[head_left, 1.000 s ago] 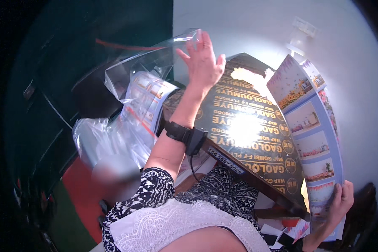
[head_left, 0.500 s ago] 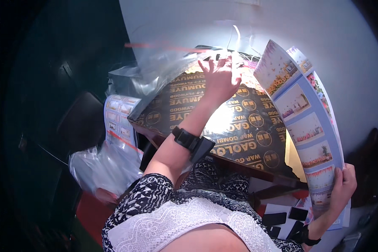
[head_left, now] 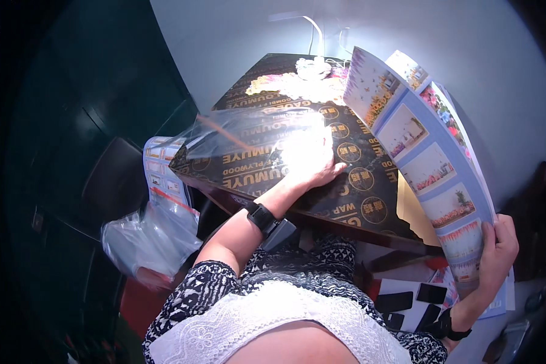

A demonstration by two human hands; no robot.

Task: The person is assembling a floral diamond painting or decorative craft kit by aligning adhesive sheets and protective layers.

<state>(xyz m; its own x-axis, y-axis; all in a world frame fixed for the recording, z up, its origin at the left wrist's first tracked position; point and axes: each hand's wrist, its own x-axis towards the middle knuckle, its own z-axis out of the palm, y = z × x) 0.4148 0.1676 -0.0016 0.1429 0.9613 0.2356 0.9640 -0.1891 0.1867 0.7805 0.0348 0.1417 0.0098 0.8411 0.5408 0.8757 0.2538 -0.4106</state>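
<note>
My left hand [head_left: 314, 173] is low over the dark, print-covered plywood tabletop [head_left: 242, 173], its fingers washed out by glare. It appears closed on a clear plastic bag [head_left: 224, 124] with a reddish strip, which trails away to the left across the board. At the right, my right hand [head_left: 499, 247] grips the lower edge of large printed picture sheets [head_left: 428, 151] with blue borders and flower scenes. These sheets stand up in a curve beside the table's right edge, thumb on the near face.
A white lamp [head_left: 314, 68] shines at the back, beside a pile of bright flower-coloured pieces [head_left: 294, 86]. Another clear bag [head_left: 155, 236] and a printed sheet [head_left: 159, 162] hang at the left near a dark chair [head_left: 112, 176]. Dark phones [head_left: 432, 293] lie low at the right.
My left hand has come back from near the lamp toward me, and the clear bag has swept over the tabletop with it. My right hand still holds the sheets, which lean slightly more left.
</note>
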